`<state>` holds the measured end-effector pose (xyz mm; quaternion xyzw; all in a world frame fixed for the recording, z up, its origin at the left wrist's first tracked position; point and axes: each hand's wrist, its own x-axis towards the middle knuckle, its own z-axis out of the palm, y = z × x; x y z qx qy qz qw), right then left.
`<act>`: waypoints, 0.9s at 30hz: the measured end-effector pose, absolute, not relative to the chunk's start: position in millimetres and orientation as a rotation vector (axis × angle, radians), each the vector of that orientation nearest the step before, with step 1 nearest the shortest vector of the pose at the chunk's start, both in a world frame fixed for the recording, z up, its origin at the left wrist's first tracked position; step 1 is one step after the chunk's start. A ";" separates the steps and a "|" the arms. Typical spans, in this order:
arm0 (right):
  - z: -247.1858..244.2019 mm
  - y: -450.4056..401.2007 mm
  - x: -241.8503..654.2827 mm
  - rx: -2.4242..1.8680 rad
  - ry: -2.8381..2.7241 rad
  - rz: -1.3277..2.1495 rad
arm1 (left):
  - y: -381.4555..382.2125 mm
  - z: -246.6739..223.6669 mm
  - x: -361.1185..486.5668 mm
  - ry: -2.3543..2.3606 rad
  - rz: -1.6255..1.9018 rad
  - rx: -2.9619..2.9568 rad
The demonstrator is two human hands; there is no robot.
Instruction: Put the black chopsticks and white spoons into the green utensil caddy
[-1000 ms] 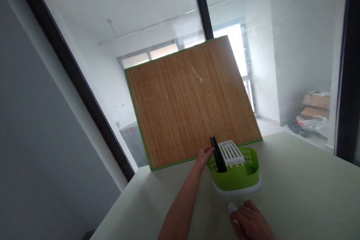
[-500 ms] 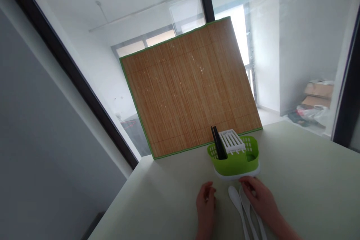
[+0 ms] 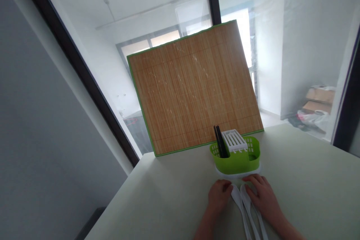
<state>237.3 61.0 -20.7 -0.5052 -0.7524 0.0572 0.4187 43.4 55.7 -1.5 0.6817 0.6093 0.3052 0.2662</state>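
Note:
Three white spoons (image 3: 246,199) lie side by side on the table, bowls pointing away from me and handles towards me. My left hand (image 3: 219,196) has its fingers curled, thumb and forefinger closed at the bowl edge of the leftmost spoon (image 3: 236,193). My right hand (image 3: 262,195) is over the rightmost spoon and hides its bowl. Its thumb and forefinger are apart around the tip of the middle spoon. Just beyond the hands stands a green cutlery basket (image 3: 237,165) on a white base. Black chopsticks (image 3: 221,142) stand in its left part.
A white slotted rack (image 3: 234,140) sits over the basket. Behind it, a bamboo mat (image 3: 194,90) with green edging leans against the glass. The pale table (image 3: 174,195) spreads to both sides. Beyond the glass are cardboard boxes (image 3: 320,95) and plastic bags.
My left hand has moved right, up to the leftmost spoon. My right hand has opened its thumb and forefinger a little near the middle spoon. The view has shifted slightly.

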 end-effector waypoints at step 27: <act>3.8 31.8 209.3 -1.030 -2.003 0.475 | 12.0 86.0 62.8 1.433 1.225 1.953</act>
